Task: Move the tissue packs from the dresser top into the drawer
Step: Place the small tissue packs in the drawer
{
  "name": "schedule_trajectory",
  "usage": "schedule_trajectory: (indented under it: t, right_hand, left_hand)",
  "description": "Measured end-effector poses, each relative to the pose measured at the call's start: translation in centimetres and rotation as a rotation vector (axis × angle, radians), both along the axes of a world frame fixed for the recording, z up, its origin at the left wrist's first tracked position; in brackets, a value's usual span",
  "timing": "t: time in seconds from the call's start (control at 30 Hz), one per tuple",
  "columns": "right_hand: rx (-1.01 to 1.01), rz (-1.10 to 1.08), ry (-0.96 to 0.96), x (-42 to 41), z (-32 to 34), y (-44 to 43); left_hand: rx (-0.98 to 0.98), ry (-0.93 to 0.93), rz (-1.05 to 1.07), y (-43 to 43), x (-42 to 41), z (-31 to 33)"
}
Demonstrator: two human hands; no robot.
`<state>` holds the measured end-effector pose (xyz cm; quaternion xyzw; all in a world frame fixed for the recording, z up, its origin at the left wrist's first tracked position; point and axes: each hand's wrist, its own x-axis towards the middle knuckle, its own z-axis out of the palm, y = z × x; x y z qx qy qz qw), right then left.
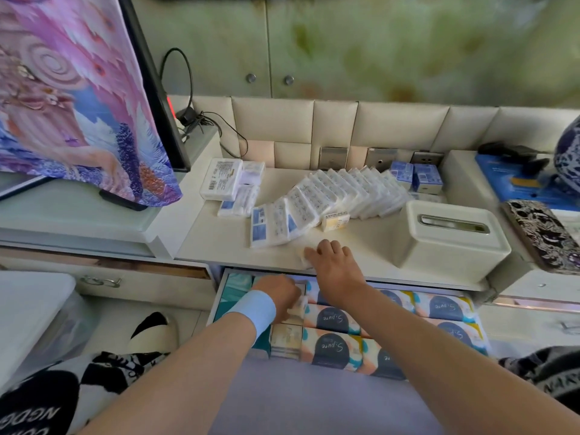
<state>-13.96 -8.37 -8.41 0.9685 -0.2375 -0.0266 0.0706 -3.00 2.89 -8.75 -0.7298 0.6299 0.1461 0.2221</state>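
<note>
Right hand at the front edge of the dresser top, centre of frame, fingers curled down over a small pale pack that peeks out on the thumb side; it grips that pack, still on the surface

Left hand, with a light blue wristband, is down in the open drawer at lower centre. Fingers bent down onto a small white pack; fingertips hidden, cannot tell if it pinches or just touches

Drawer contents: teal packs at its left end, S.pure packs in rows filling the middle and right, small white pack between the two groups

Left on the dresser top: fanned row of white packs leaning on one another like dominoes, running from centre toward upper right; a yellow pack just in front of the row; a flat white pack with smaller ones beside it at centre left; blue boxes behind the row's far end

White tissue box sits right of the right hand. Patterned phone case at the right edge. Pink-purple cloth hangs at upper left
</note>
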Motion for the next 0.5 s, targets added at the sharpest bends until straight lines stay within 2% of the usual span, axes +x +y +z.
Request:
schedule_trajectory:
  t: [0.07,0.17,0.27,0.37,0.5]
  right_hand:
    - [0.023,-0.038,-0.028,0.0,-0.3,-0.3]
    - [0.178,-0.068,-0.086,-0.4,-0.5,-0.9]
    - [0.170,-0.049,-0.134,-0.8,-0.3,-1.0]
    - [0.231,-0.026,-0.155,-1.4,-0.2,-0.3]
    - [0.338,0.088,-0.084,-2.4,-0.2,1.0]
  left_hand:
    - [0.006,-0.049,-0.003,-0.4,0.1,-0.4]
    - [-0.010,-0.109,-0.010,-0.8,0.0,-0.8]
    - [0.002,-0.123,0.000,-0.8,0.1,-1.1]
    - [-0.019,-0.081,0.066,-0.5,0.5,-1.1]
    - [-0.016,0.017,0.148,-0.1,1.3,-0.4]
